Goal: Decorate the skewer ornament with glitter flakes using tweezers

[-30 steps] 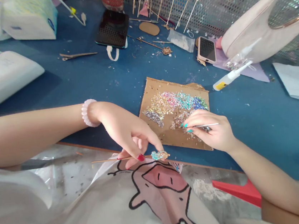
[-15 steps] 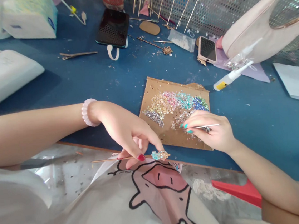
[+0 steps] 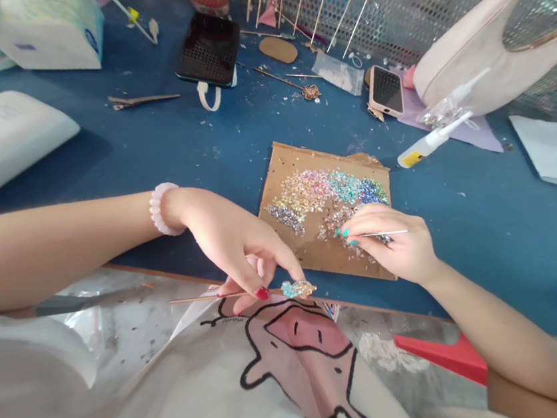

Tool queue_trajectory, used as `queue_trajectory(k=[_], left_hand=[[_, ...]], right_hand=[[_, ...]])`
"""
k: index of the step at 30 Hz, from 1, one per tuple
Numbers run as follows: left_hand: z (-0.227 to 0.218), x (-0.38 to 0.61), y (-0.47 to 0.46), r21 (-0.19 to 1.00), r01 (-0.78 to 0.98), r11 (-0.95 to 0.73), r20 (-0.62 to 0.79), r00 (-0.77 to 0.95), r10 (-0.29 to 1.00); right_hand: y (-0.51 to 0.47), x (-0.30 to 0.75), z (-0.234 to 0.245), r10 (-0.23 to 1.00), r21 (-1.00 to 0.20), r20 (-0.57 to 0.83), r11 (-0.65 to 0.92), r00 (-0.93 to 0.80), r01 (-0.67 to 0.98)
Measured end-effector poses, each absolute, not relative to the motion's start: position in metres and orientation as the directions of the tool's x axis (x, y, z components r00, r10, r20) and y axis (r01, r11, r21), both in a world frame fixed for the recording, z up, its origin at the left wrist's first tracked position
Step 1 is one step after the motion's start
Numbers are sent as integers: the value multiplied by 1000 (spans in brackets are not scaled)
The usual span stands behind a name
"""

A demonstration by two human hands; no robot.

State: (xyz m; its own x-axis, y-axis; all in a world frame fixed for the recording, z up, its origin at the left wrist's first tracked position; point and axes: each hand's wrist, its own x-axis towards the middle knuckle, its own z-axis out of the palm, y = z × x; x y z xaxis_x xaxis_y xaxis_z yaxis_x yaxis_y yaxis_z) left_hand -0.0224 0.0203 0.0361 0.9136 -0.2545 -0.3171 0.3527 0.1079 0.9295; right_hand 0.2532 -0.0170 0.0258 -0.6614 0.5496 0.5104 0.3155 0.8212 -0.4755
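My left hand (image 3: 242, 246) pinches a thin hair stick (image 3: 193, 300) just over the table's front edge. On the stick's right end is an ornament (image 3: 298, 290) set with turquoise and peach-gold stones, by my index fingertip. In my right hand (image 3: 392, 239) is a slim metal pick (image 3: 386, 233), gripped between thumb and fingers. Its tip cannot be made out. The fingertips are low over the clear-brown rhinestones (image 3: 333, 221) on a cardboard sheet (image 3: 314, 258). Pink, yellow, turquoise, blue and grey rhinestones (image 3: 314, 188) lie grouped across its upper part.
A glue bottle (image 3: 432, 141) lies right of the cardboard. Farther back are a black phone (image 3: 209, 49), a smaller phone (image 3: 386, 91), a small plastic bag (image 3: 338, 74) and a hair clip (image 3: 145, 99). A pale handbag (image 3: 472, 53) leans on the metal mesh (image 3: 402, 14).
Both hands keep nearly the same place and grip. The view has shifted very slightly.
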Motion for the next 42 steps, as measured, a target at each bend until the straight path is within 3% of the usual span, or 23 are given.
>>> queue_trajectory(k=[3,8,15,23,31,38,42], left_hand=[[37,-23,20,944,313,107,-277,925,-261],[40,-22,18,909,414,51,-390,886,-250],[37,-22,20,946,322,38,-299,910,-287],[43,-21,17,895,446,9,-431,869,-244],[37,-23,21,955,293,45,-269,922,-278],[39,-22,18,912,407,61,-381,891,-245],[36,-23,19,933,352,77,-323,911,-257]], right_hand=[[-17,253,26,555,-471,510,819,-657,326],[-17,253,26,554,-472,516,820,-654,322],[-17,254,26,571,-478,502,809,-650,342],[-17,254,25,566,-488,497,809,-658,327],[-16,255,26,563,-503,495,807,-662,310],[-16,254,27,557,-517,492,805,-669,291],[-17,254,27,556,-525,490,803,-672,282]])
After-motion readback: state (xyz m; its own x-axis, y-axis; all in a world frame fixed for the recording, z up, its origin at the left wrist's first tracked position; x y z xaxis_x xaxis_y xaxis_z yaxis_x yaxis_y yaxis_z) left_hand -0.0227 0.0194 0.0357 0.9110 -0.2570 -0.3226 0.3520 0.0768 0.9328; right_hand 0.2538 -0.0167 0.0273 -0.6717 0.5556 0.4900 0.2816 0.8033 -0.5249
